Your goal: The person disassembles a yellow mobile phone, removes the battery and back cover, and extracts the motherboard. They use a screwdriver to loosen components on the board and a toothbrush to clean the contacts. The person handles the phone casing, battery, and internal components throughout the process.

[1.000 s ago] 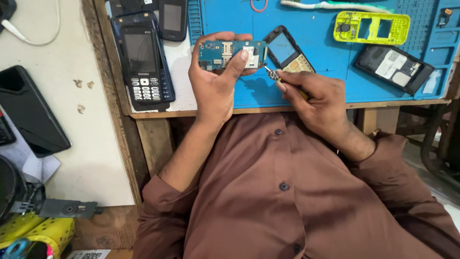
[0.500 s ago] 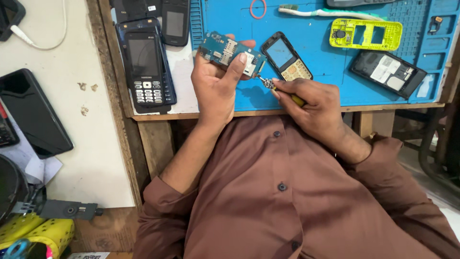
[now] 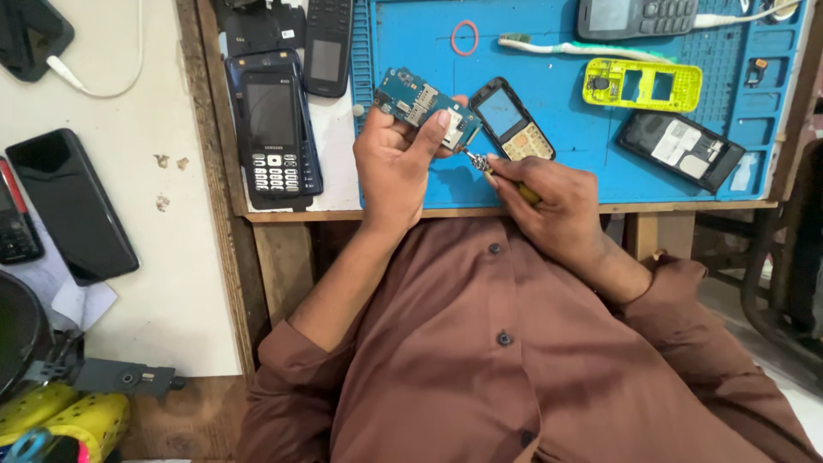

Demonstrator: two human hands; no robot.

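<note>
Blue work mat covers the right part of the worktop, reaching its near edge. Disassembly looks well advanced: yellow-green inner frame and black back shell lie apart toward the mat's right side, and the keypad front panel lies near the mat's middle. An assembled dark keypad phone sits off the mat's left edge, untouched.

Board work appears in progress, not finished; reassembly is still outstanding.

Left hand: fingers closed around the blue circuit board, lifted over the mat's near-left area.

Right hand: pinched narrow on a small screwdriver, its tip at the board's lower corner.
</note>
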